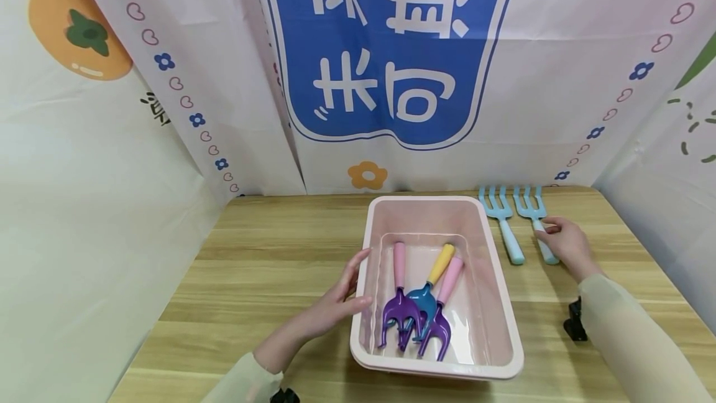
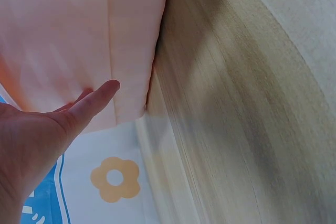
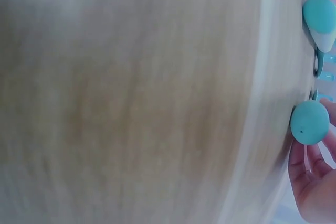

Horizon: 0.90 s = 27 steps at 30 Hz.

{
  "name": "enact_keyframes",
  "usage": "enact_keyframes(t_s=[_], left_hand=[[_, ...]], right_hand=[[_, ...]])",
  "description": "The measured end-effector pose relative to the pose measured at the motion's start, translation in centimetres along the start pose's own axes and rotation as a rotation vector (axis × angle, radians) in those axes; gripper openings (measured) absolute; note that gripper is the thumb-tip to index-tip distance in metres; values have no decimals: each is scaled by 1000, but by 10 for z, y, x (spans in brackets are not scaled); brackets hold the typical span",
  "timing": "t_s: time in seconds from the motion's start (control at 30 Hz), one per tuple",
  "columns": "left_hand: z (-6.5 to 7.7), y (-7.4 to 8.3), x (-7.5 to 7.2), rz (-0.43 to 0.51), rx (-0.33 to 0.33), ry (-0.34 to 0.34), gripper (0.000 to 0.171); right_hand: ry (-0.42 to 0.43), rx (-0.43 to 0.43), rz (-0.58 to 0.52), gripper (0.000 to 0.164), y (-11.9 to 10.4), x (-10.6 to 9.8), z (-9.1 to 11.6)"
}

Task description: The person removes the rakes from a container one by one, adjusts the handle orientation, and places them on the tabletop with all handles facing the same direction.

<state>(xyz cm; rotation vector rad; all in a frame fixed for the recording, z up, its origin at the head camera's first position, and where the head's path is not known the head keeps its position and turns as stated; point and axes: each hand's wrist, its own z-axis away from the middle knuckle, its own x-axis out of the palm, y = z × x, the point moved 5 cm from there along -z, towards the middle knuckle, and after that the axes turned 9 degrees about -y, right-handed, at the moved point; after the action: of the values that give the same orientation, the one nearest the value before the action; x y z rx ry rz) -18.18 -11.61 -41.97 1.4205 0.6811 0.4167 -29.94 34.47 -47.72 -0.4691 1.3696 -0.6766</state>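
My right hand (image 1: 565, 244) is at the handle of the right-hand light blue toy garden fork (image 1: 545, 247), with thumb and fingers about it; the right wrist view shows the handle's round end (image 3: 310, 123) between them. Just left lies a second light blue fork (image 1: 510, 238), tines toward the back wall. My left hand (image 1: 338, 303) rests at the left side of a pink plastic tub (image 1: 436, 369), its fingers extended along the outer wall (image 2: 58, 35). Inside the tub lie two purple forks with pink handles (image 1: 399, 263) and a blue fork with a yellow handle (image 1: 442, 263), tines overlapping.
The wood-grain table (image 1: 252, 291) ends at a white printed cloth (image 1: 330, 170) that hangs behind it. More cloth hangs on both sides, with a persimmon print (image 1: 50, 30) at the left. The tub stands between my two arms.
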Motion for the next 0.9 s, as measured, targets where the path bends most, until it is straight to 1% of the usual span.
enact_keyframes(t_s=[0.13, 0.27, 0.37, 0.47, 0.57, 0.63, 0.8, 0.9], left_hand=[[0, -1, 0, -3, -3, -1, 81], [-1, -2, 1, 2, -1, -5, 80], [-1, -3, 1, 6, 1, -10, 79], [0, -3, 1, 4, -2, -7, 79], [0, -1, 0, 5, 3, -2, 81], [0, 0, 0, 3, 7, 1, 81], [-1, 1, 0, 5, 15, 2, 80], [0, 0, 0, 9, 15, 3, 81]], right_hand=[[-8, -2, -16, 54, 2, -1, 0], [-10, 4, -76, 58, 5, -2, 3], [7, -5, -115, 60, 3, -7, 8], [38, -52, -117, 60, -2, -15, 13], [74, -132, -119, 58, -12, -24, 19], [87, -167, -130, 57, -19, -29, 23], [81, -214, -200, 61, -35, -38, 38], [62, -268, -247, 60, -46, -39, 48]])
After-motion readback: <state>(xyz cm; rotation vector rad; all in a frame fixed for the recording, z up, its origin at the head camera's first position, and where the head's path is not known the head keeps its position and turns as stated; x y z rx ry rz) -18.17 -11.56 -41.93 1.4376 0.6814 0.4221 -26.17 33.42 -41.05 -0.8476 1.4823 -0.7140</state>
